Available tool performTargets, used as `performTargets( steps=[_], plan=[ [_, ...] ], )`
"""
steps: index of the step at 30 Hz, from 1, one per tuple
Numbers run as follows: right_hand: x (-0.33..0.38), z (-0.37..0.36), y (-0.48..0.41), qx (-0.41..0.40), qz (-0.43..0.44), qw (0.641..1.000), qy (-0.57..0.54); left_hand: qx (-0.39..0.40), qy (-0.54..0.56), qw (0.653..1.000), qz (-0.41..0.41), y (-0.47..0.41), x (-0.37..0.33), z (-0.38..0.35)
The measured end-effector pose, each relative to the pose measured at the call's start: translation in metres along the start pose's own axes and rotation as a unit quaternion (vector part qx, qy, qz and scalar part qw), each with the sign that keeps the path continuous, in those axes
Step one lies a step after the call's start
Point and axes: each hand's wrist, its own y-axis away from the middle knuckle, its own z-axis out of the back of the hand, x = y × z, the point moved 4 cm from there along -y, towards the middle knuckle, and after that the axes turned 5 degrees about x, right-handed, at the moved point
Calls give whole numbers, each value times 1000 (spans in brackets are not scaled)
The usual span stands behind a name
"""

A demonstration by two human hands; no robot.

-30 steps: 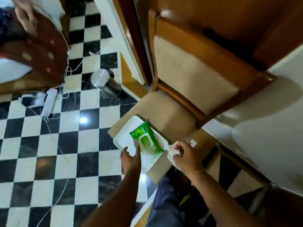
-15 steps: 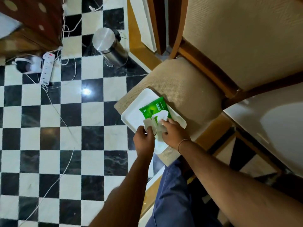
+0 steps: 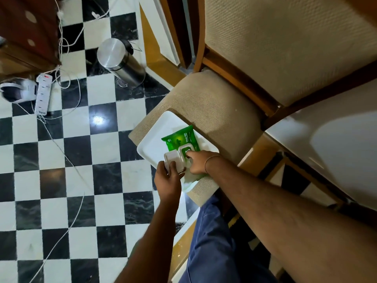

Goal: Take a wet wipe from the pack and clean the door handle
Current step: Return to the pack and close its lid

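A green wet wipe pack (image 3: pixel 179 137) lies on a white tray (image 3: pixel 155 135) on the beige chair seat (image 3: pixel 214 111). My left hand (image 3: pixel 168 180) grips the pack's white flip lid (image 3: pixel 173 160) and holds it swung open toward me. My right hand (image 3: pixel 197 162) rests on the near end of the pack, its index finger pressed into the lid opening. A crumpled white wet wipe (image 3: pixel 188 179) is bunched under its curled fingers. No door handle is in view.
A steel pedal bin (image 3: pixel 118 60) stands on the checkered floor by the wooden door frame (image 3: pixel 173 37). A white power strip (image 3: pixel 42 94) and loose cables lie at the left. The chair back rises at the upper right. My blue trouser leg is below the seat.
My right hand, earlier beside the tray with the wipe, has come onto the pack. My left hand has flipped the lid open and holds it. The view has tilted downward.
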Motion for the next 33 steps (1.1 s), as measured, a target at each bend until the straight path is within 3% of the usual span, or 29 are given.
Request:
performTargets(
  steps=[7, 11, 16, 19, 22, 24, 26, 28, 29, 31, 33],
  plan=[
    [12, 11, -2, 78, -2, 994, 75, -23, 22, 999, 4, 6, 16, -1],
    [9, 8, -4, 69, -2, 994, 89, -17, 62, 998, 4, 9, 21, -4],
    [-3, 0, 0, -101, 33, 993, 49, -55, 26, 998, 28, 5, 17, -6],
    [-8, -9, 2, -164, 30, 986, 11, -66, -19, 997, 22, 0, 12, -6],
    [-14, -16, 6, -238, 32, 966, -97, -73, -42, 996, 29, -6, 15, -3],
    [-18, -21, 12, -311, 36, 921, -232, -86, -50, 994, 43, -8, 20, 0],
    [-23, -21, 18, -394, 26, 853, -343, -104, -77, 990, 56, -11, 28, 7],
    [-30, -17, 24, -470, 3, 790, -393, -125, -87, 987, 50, -10, 27, 13],
    [-32, -16, 25, -495, -4, 778, -386, -135, -97, 985, 42, -8, 25, 16],
    [-36, -15, 22, -516, -15, 793, -325, -137, -167, 976, 15, -4, 15, 14],
    [-40, -18, 13, -494, -22, 829, -263, -109, -256, 960, -43, 0, 7, 3]
  ],
)
